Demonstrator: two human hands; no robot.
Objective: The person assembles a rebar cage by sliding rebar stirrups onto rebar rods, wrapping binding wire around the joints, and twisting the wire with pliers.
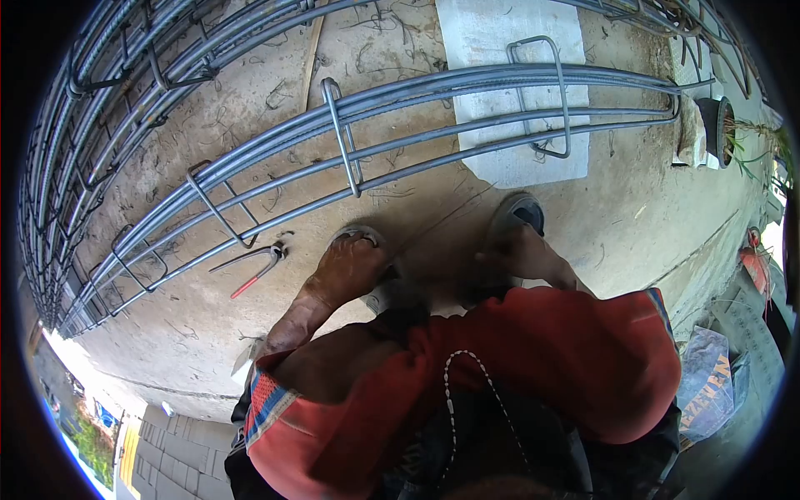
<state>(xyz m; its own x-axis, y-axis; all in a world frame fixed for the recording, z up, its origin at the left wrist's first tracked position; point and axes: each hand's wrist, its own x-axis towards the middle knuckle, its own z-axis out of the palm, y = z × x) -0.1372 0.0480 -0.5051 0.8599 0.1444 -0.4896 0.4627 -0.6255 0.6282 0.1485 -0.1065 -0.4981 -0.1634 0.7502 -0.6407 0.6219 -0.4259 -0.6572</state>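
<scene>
My left hand [354, 262] hangs over my left shoe with its fingers curled in; whatever they hold, if anything, is hidden. My right hand [531, 252] is low beside my right shoe [518, 210], its fingers lost in shadow and blur. Ahead of both hands, apart from them, a long rebar cage [467, 80] of straight bars lies across the ground. Bent wire stirrups [342, 137] loop around its bars. On the ground left of my left hand rest end-cutting pincers [270, 262], one handle red and their jaws near a lower bar.
More rebar cages [125, 79] are stacked at the left. A white sheet [479, 37] lies under the far bars, and bits of tie wire [279, 93] litter the concrete. At the right are a plant pot [713, 125] and a printed plastic bag [704, 383].
</scene>
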